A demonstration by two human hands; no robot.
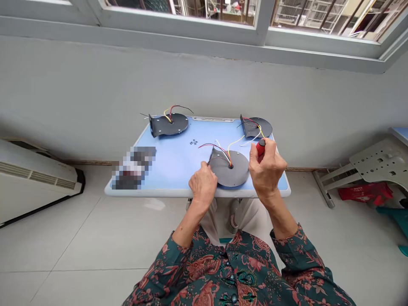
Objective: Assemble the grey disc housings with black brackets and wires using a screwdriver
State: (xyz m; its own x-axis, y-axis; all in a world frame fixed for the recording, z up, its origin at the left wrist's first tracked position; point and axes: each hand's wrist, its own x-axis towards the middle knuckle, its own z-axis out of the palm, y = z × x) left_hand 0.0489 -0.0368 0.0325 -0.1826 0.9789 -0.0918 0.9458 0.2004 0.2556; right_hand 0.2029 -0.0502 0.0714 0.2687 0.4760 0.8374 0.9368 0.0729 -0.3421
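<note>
A round dark grey plate point(234, 174) with red, white and yellow wires at its centre lies near the front edge of the blue table. My left hand point(204, 182) is closed on the bent bracket end at the plate's left side. In my right hand point(267, 168), at the plate's right edge, is a red screwdriver handle point(260, 148) with a dark end, held upright; its tip is hidden. Several small dark screws point(194, 142) lie in a group left of the plate's wires.
Two similar wired plates stand at the back, one at the left point(174, 124) and one at the right point(259, 127). A blurred patch point(134, 168) covers the left of the table point(172, 192). The wall and window are behind.
</note>
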